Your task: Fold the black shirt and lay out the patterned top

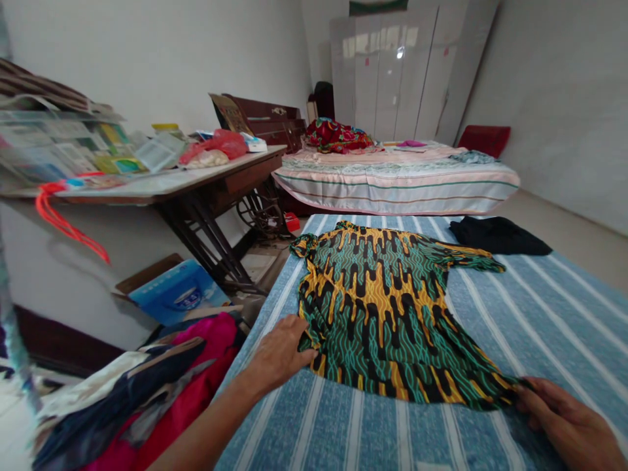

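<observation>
A patterned shirt (377,301) in green, black and yellow lies spread on a blue striped bed cover (324,418), collar end away from me and hem toward me. My left hand (282,347) is at the left hem corner, its thumb and fingers closed around a bunched edge of the cloth. At the opposite hem corner, my right hand (559,412) pinches the fabric and pulls it out to a point. One sleeve (471,256) extends to the right; the left sleeve (304,244) is crumpled near the collar.
Folded black cloth (500,235) lies on the bed's far right. Heaped clothes (186,373) and a blue box (181,291) are on the left. A sewing-machine table (196,180) carries boxes and bags. Behind stand another bed (392,180) and a wardrobe (383,78).
</observation>
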Tool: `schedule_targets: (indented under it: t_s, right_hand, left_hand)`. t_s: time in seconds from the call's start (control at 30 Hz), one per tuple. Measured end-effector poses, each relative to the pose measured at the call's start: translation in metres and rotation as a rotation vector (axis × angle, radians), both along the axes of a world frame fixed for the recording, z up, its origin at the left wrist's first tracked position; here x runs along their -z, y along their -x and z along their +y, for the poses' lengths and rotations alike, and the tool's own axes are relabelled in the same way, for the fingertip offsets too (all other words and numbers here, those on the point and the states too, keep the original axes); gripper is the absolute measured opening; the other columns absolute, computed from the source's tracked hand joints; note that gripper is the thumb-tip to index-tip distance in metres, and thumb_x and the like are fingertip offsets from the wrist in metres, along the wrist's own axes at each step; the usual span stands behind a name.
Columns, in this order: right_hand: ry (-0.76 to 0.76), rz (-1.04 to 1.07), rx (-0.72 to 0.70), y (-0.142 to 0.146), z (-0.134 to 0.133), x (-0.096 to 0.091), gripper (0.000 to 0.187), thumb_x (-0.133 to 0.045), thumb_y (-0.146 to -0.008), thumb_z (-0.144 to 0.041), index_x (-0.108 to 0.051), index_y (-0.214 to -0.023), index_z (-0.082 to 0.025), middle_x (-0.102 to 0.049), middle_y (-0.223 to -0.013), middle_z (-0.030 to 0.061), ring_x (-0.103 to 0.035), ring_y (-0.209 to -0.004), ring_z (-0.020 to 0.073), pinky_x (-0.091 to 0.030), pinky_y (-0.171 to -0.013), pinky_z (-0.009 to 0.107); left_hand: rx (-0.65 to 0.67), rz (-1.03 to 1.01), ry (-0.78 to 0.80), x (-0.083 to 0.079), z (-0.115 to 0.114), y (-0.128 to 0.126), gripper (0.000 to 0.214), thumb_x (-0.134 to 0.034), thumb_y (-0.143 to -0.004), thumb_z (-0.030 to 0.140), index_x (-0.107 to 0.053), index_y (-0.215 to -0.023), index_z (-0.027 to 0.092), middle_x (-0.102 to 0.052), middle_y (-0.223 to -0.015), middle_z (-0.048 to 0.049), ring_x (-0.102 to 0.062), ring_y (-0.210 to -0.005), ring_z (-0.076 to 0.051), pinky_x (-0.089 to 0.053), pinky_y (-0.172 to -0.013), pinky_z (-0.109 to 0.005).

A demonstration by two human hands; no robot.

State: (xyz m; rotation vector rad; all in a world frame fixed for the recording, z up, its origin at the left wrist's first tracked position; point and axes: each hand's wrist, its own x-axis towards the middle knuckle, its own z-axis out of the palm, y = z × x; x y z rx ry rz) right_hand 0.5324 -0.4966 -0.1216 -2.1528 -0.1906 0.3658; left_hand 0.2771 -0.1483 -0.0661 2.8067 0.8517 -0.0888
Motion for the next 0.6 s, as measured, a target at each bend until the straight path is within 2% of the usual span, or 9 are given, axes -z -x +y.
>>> schedule_targets:
  t_s: [0.2, 0.3, 0.4, 0.5, 0.6]
  right_hand:
    - [-0.003, -0.016, -0.05, 0.0, -0.002, 0.005, 0.038, -0.055, -0.059, -0.057, -0.065, -0.069, -0.021, -0.062, -0.053, -0.0008, -0.057, -0.048, 0.0178, -0.047, -0.051, 0.03]
    - [-0.007, -0.018, -0.032, 0.0, -0.003, 0.007, 0.039, -0.056, -0.059, -0.057, -0.065, -0.072, -0.021, -0.063, -0.054, -0.0005, -0.058, -0.048, 0.0183, -0.048, -0.052, 0.031]
    - [-0.025, -0.003, -0.021, -0.003, -0.004, 0.01, 0.039, -0.058, -0.057, -0.056, -0.065, -0.073, -0.021, -0.064, -0.054, -0.0003, -0.058, -0.047, 0.0184, -0.048, -0.051, 0.031]
    - [-0.06, 0.035, -0.023, -0.007, -0.01, 0.016, 0.039, -0.061, -0.057, -0.054, -0.065, -0.075, -0.02, -0.066, -0.056, 0.0006, -0.058, -0.048, 0.0177, -0.048, -0.05, 0.029]
    - [-0.133, 0.05, -0.022, -0.011, -0.022, 0.028, 0.038, -0.065, -0.059, -0.052, -0.065, -0.079, -0.019, -0.067, -0.06, 0.0019, -0.06, -0.051, 0.018, -0.049, -0.048, 0.027]
  left_hand:
    - [-0.074, -0.038, -0.13, 0.011, -0.016, -0.01, 0.032, -0.055, -0.078, 0.041, -0.061, -0.102, 0.023, -0.054, -0.116, -0.012, -0.051, -0.108, -0.029, -0.041, -0.092, -0.039]
    - [-0.082, -0.011, -0.212, 0.015, -0.026, -0.017, 0.025, -0.05, -0.08, 0.036, -0.062, -0.098, 0.023, -0.058, -0.109, -0.0118, -0.053, -0.104, -0.029, -0.043, -0.088, -0.041]
    - [-0.127, -0.023, -0.171, 0.014, -0.023, -0.017, 0.025, -0.038, -0.084, 0.023, -0.062, -0.087, 0.023, -0.063, -0.096, -0.0112, -0.059, -0.095, -0.026, -0.046, -0.083, -0.037]
    - [-0.33, -0.297, -0.077, 0.0, -0.005, -0.003, 0.026, -0.035, -0.084, 0.025, -0.061, -0.087, 0.025, -0.068, -0.085, -0.0061, -0.064, -0.083, -0.02, -0.049, -0.079, -0.03]
    - [-0.713, -0.725, -0.018, -0.022, 0.015, 0.028, 0.021, -0.048, -0.076, 0.038, -0.062, -0.088, 0.028, -0.069, -0.075, 0.001, -0.064, -0.062, -0.018, -0.052, -0.065, -0.03]
